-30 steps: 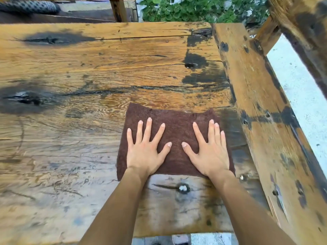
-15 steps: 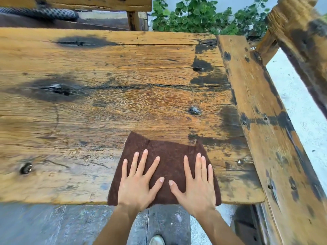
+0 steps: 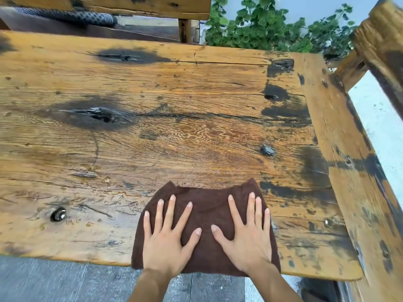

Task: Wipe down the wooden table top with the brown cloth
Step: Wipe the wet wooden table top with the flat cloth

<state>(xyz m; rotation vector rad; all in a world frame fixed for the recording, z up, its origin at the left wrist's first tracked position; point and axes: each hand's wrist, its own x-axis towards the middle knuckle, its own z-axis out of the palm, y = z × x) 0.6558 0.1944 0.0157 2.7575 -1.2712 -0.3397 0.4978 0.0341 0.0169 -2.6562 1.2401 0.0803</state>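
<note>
Brown cloth [image 3: 205, 202] on wooden table [image 3: 196, 138]

Readable text: none.
Wooden table top [image 3: 196, 138]: no lettering or numbers (just grain, knots, dark stains).
Brown cloth [image 3: 207, 205]: no label or brand visible.
Faint scratches [image 3: 136, 203], just left of the brown cloth: illegible.

One weathered wooden tabletop [image 3: 174, 138] carries one brown rectangular cloth [image 3: 205, 205]. Two bare hands lie on the cloth, a left hand [image 3: 165, 243] and a right hand [image 3: 248, 240], showing ten straight fingers [image 3: 233, 210]. Two round metal bolt heads [image 3: 58, 214] sit in the planks. One green leafy shrub [image 3: 261, 25] stands beyond.
</note>
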